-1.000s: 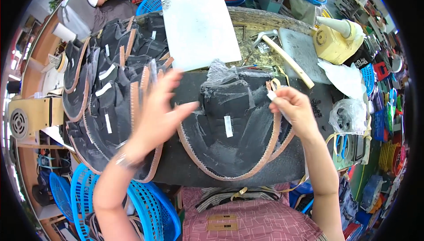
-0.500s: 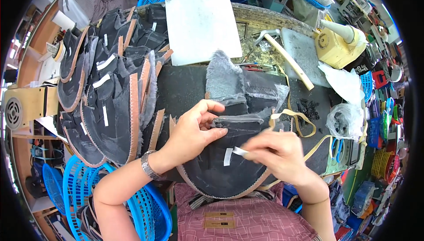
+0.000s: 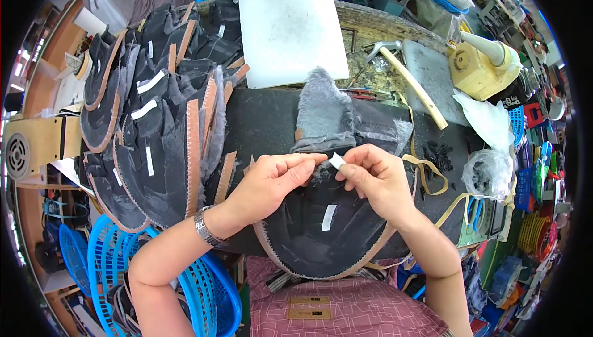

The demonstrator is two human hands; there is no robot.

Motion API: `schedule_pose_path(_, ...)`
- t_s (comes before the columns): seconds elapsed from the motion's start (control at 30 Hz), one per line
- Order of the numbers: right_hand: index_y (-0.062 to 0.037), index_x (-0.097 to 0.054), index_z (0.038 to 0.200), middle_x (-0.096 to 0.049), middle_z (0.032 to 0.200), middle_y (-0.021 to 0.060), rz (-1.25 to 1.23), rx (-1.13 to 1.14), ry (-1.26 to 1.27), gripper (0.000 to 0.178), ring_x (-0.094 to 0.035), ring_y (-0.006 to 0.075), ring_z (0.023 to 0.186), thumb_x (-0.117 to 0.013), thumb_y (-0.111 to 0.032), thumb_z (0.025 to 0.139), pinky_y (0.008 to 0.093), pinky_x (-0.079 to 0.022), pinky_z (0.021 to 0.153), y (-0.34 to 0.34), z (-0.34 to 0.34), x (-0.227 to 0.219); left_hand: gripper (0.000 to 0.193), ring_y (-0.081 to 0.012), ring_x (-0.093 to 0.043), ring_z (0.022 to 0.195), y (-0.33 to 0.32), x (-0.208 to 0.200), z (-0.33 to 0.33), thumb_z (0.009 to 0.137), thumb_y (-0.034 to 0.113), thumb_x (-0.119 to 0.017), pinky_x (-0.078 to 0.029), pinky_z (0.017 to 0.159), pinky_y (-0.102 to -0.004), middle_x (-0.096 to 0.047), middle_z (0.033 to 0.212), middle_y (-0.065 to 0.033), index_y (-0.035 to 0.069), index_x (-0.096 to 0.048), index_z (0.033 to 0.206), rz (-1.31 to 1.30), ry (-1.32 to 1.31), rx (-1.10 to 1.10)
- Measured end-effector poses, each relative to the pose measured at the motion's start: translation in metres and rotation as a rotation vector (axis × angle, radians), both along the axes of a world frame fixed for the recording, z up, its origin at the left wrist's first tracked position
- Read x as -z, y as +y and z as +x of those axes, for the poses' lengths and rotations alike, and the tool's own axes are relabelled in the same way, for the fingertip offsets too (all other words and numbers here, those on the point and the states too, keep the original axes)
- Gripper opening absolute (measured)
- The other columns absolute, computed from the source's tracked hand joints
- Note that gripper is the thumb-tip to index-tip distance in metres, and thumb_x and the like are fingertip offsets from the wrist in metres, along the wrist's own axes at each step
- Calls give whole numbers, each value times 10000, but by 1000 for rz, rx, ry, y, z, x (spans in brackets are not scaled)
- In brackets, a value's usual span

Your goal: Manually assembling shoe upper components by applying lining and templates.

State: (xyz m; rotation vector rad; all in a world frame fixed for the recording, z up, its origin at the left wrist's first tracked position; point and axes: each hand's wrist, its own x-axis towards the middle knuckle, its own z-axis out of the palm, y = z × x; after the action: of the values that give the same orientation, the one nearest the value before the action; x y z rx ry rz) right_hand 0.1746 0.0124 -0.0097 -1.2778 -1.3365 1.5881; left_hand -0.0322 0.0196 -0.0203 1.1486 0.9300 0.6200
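A black boot upper (image 3: 296,244) with grey fur lining and a tan zigzag edge lies in front of me, a white strip (image 3: 328,218) on its middle. My left hand (image 3: 272,183) is closed at its folded upper edge, thumb against the fingers; the fingers partly hide the grip. Between thumb and forefinger, my right hand (image 3: 377,183) pinches a short piece of white tape (image 3: 337,160), close to the left fingertips. Beyond both hands the grey fur (image 3: 321,105) of the piece faces up.
Similar black uppers (image 3: 154,127) are heaped at the left. A white board (image 3: 293,28), a hammer (image 3: 414,87) and a yellow container (image 3: 482,68) lie beyond. Small black bits (image 3: 435,155) and a clear plastic bag (image 3: 488,173) are at the right; a blue basket (image 3: 210,294) stands below left.
My right hand has lifted the white tape up and away from the strip on the upper, to beside my left fingertips. My left hand has straightened its forefinger toward the tape.
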Motion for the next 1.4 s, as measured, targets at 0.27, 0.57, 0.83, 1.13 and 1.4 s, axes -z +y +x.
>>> schedule_pose_path(0.27, -3, -586, 907, -591, 749, 77, 647, 71, -236, 131, -574, 148, 624, -650, -27, 795, 257, -446, 543, 7, -15, 15, 293, -9, -482, 760, -8, 4, 7, 933, 163, -523, -415, 721, -173, -601, 871, 44, -5, -585, 1166, -89, -86, -98)
schedule_pose_path(0.57, -3, -573, 873, -598, 768, 123, 729, 61, -346, 112, -594, 259, 641, -640, -4, 782, 319, -466, 554, 6, -15, 20, 261, -31, -547, 812, -10, 3, 13, 884, 142, -600, -455, 703, -194, -658, 919, -14, -30, -627, 1079, 17, 17, -128)
schedule_pose_path(0.83, -8, -577, 875, -604, 768, 111, 582, 58, -311, 111, -592, 214, 622, -644, -12, 787, 294, -458, 542, 3, -14, 24, 217, -42, -575, 727, -4, -1, 18, 827, 108, -627, -470, 643, -218, -685, 816, -46, -34, -658, 989, 41, 131, -141)
schedule_pose_path(1.13, -7, -587, 892, -588, 768, 91, 511, -25, -290, 143, -582, 181, 625, -667, -41, 779, 272, -454, 541, 4, -12, 21, 155, -37, -527, 602, 2, 7, 12, 801, 82, -629, -444, 559, -218, -651, 686, -25, -30, -675, 898, 143, 290, -121)
schedule_pose_path(1.4, -7, -571, 863, -590, 783, 110, 773, -58, -376, 153, -603, 257, 679, -669, -11, 745, 323, -484, 587, 4, -13, 23, 131, -20, -492, 619, 6, 12, 5, 841, 77, -619, -412, 552, -188, -605, 696, 30, -18, -680, 909, -84, -48, -34)
